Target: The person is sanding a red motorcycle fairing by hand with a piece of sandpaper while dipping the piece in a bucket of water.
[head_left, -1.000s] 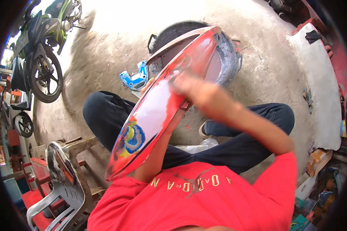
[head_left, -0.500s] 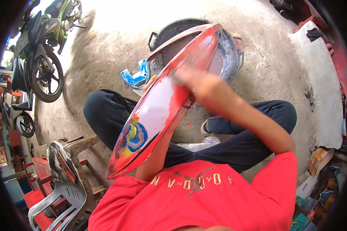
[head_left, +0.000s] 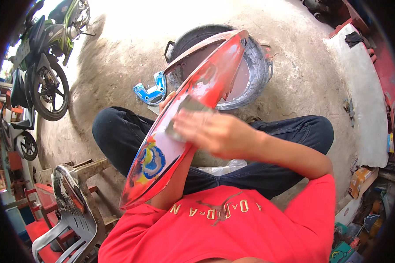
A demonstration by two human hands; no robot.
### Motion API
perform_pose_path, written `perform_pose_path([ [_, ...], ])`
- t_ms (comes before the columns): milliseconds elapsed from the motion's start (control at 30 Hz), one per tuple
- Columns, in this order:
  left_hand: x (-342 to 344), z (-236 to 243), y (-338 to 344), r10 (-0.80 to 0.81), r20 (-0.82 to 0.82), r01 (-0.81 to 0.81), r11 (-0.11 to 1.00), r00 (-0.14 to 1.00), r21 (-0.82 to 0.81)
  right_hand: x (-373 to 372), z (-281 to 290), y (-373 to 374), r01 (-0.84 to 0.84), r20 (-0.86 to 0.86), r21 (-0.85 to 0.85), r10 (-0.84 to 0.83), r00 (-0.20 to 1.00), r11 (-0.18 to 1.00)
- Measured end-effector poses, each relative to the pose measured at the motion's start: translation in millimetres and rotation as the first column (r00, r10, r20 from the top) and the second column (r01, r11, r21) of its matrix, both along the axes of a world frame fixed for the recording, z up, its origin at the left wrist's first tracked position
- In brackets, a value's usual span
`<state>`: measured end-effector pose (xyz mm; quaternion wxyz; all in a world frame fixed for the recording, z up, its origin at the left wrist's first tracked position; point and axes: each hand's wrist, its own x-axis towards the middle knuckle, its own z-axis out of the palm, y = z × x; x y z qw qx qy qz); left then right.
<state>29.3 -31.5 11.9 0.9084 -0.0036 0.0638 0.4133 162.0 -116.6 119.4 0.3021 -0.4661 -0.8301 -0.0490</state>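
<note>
A long red, white and multicoloured plastic panel (head_left: 144, 168) lies diagonally above my lap, its far end over a round black tub (head_left: 263, 74) of murky liquid. My left hand (head_left: 166, 101) grips the panel from its far side, mostly hidden behind it. My right hand (head_left: 206, 129), slightly blurred, is pressed on a grey-green sheet (head_left: 191, 103) against the panel's white middle, its fingers together. A small blue U-shaped part (head_left: 152, 91) lies on the floor left of the tub.
Two motorbikes (head_left: 46, 61) stand at the left on the concrete floor (head_left: 294, 70). A grey plastic chair (head_left: 74, 206) is at lower left, beside red items. A pale raised slab (head_left: 360, 109) runs along the right, with boxes and clutter (head_left: 362, 179) below it.
My right hand has moved down and toward me along the panel, from its upper part onto the white middle, and the sheet under it now shows. The panel has shifted slightly.
</note>
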Motion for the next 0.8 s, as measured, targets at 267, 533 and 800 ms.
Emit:
perform_pose_path([
  [267, 5.3, 5.7, 11.1, -0.321, 0.034, 0.322, 0.932, 0.946, -0.164, 28.0, -8.7, 12.6, 0.069, -0.067, -0.055, -0.073, 0.995, 0.996],
  [533, 7.2, -9.9, 10.9, -0.315, -0.163, 0.308, 0.949, 0.935, -0.069, 77.2, -22.0, 23.9, 0.319, -0.023, -0.179, -0.328, 0.944, 0.931],
  [800, 8.5, 23.3, 8.7, -0.335, -0.072, 0.339, 0.94, 0.939, 0.049, 87.2, -20.2, 28.2, 0.351, -0.015, -0.186, -0.36, 0.933, 0.918],
])
